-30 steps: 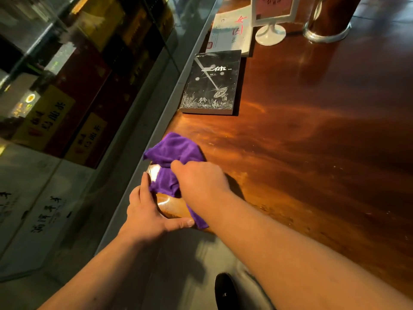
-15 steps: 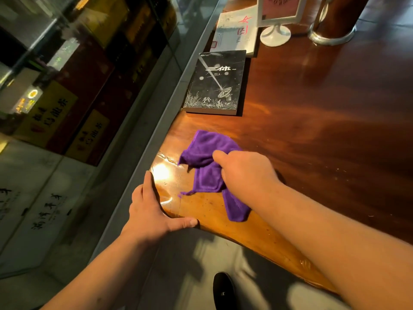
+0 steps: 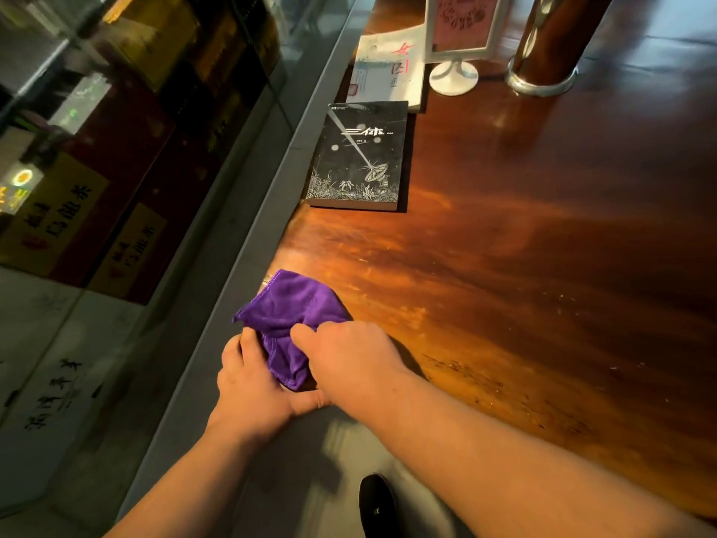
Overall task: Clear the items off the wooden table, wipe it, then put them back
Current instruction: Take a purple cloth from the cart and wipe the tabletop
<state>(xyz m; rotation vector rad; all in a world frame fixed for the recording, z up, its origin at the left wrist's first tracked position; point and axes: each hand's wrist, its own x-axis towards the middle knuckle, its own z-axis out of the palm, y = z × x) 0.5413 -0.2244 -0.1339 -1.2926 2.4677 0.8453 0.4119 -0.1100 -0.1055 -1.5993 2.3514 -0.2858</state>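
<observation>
A purple cloth lies bunched on the near left corner of the glossy wooden table. My right hand is closed on the cloth's near end and presses it to the wood. My left hand grips the table's corner edge, fingers spread over the rim, thumb along the front edge, right beside the cloth. Farther along the left edge lies a black book, and behind it a white book. A white-footed sign stand and a metal-based column stand at the far end.
A glass wall with a grey sill runs along the table's left side, with boxes behind it. Below the table's front edge the grey floor shows, with the toe of a dark shoe.
My right hand has swept the cloth out toward the table's middle and then back to the near left corner. My left hand has stayed on the corner edge.
</observation>
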